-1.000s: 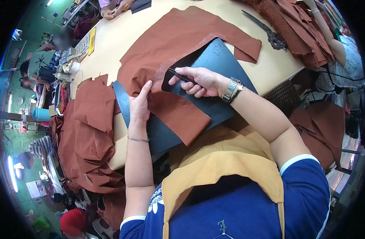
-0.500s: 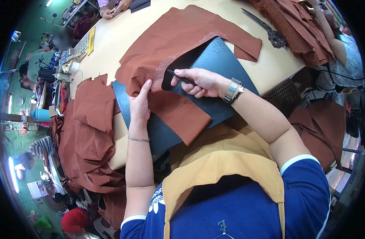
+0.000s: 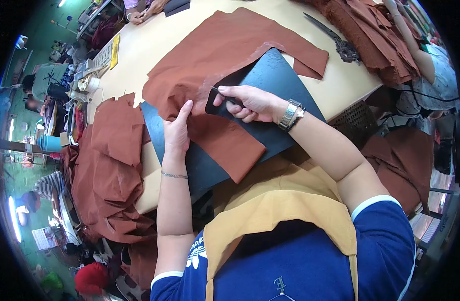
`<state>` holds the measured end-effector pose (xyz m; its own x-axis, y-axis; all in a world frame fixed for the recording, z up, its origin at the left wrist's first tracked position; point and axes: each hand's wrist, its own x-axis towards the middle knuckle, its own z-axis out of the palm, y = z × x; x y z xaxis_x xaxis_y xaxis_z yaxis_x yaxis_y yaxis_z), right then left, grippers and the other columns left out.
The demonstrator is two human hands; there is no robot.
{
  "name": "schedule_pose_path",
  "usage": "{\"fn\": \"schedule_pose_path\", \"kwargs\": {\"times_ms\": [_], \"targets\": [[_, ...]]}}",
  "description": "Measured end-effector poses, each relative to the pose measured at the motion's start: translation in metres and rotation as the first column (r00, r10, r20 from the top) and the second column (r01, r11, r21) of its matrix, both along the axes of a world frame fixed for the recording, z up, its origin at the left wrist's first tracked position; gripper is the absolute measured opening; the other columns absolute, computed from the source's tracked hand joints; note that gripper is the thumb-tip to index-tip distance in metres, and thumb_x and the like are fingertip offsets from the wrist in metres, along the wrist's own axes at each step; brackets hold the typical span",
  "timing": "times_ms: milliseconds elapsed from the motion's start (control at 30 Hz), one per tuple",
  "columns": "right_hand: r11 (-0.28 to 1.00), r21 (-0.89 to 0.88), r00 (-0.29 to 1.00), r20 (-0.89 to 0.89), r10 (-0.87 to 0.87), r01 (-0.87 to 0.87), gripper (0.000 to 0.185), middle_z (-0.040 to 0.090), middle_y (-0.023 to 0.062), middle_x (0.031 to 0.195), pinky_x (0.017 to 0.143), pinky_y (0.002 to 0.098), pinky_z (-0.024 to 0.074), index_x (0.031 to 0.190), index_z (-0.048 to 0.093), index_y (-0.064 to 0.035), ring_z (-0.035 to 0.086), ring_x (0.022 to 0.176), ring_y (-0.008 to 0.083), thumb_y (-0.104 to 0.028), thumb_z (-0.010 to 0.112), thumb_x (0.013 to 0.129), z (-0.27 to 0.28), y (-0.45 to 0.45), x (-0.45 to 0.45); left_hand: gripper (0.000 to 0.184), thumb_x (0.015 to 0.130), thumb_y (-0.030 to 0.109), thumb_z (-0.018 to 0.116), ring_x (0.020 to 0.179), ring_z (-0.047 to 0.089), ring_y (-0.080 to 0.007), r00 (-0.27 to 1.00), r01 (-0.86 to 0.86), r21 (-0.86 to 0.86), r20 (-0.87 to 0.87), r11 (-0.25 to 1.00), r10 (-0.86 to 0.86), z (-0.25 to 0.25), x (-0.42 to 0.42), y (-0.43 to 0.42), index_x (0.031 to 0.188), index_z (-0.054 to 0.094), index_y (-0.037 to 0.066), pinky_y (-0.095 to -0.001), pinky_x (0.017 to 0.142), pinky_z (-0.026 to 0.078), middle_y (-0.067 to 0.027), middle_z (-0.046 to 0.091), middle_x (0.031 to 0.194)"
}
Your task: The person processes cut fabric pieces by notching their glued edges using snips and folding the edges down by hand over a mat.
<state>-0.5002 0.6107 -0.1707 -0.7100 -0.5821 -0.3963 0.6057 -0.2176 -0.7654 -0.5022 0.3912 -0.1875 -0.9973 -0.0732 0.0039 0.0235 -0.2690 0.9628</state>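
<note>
A reddish-brown fabric piece spreads over the table, and its near part is draped across a dark blue-black board. My left hand is closed on a gathered fold of this fabric, thumb on top. In my right hand are small dark pointed snips, mostly hidden by the curled fingers. Their tip is at the curved fabric edge, right of my left hand; whether it touches the cloth I cannot tell. A folded-down strip of the fabric hangs toward me over the board.
Large dark shears lie at the back right of the table, beside stacked brown fabric. More brown fabric is heaped at left. Other people are nearby: a person's hands at the far edge, an arm at right.
My right hand and the snips have shifted very slightly, with the tip still at the fabric edge. The fabric around my left hand has moved slightly left. Both grips are unchanged.
</note>
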Motion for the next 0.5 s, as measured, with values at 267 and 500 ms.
{"fn": "schedule_pose_path", "kwargs": {"times_ms": [267,500], "targets": [[0.999,0.027,1.0,-0.014,0.017,-0.017,0.037,0.037,-0.006,0.065,0.038,0.0173,0.0191,0.103,0.055,-0.0071,0.025,0.047,0.0016,-0.042,0.042,0.103,-0.0003,0.0026,0.0022,0.041,0.087,0.003,0.07,0.108,0.062,-0.0159,1.0,-0.004,0.024,-0.021,1.0,0.005,-0.0103,-0.0058,-0.0052,0.126,0.058,0.005,-0.0298,0.092,0.05,-0.0052,0.062,0.122],[1.0,0.015,0.998,-0.059,-0.001,0.002,0.036,0.036,-0.006,0.064,0.038,0.0166,0.0176,0.103,0.055,-0.0073,0.024,0.046,0.0009,-0.041,0.04,0.104,-0.0028,-0.0022,0.0013,0.045,0.087,0.003,0.07,0.112,0.059,-0.0172,1.0,0.0,0.005,0.015,1.0,0.0,-0.0096,-0.0026,-0.0042,0.129,0.054,0.004,-0.0309,0.095,0.048,-0.0057,0.059,0.126]]}}
